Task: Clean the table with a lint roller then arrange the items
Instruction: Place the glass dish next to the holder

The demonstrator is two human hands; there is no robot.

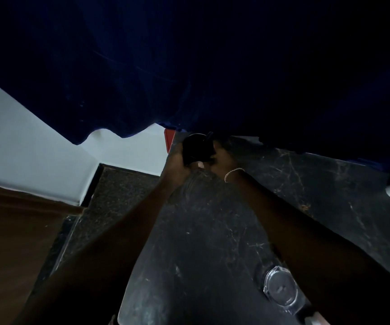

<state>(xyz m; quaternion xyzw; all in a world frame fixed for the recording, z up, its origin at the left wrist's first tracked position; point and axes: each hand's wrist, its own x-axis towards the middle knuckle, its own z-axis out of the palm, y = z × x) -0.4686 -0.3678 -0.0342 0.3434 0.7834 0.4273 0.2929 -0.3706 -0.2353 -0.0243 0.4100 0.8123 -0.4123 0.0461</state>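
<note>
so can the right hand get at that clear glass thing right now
Probably not at once: the right hand is on the black round object far across the table. The clear glass thing lies uncovered beside the right forearm, so once freed the way looks open.

Home room: dark marble table [212, 242], blue curtain [142, 66], white wall [25, 137].

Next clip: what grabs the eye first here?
A dark blue cloth fills the top of the view. Below it, both arms reach across the dark marble table to a black round object, gripped by the left hand; the right hand sits beside it. A clear glass stands lower right.
</note>
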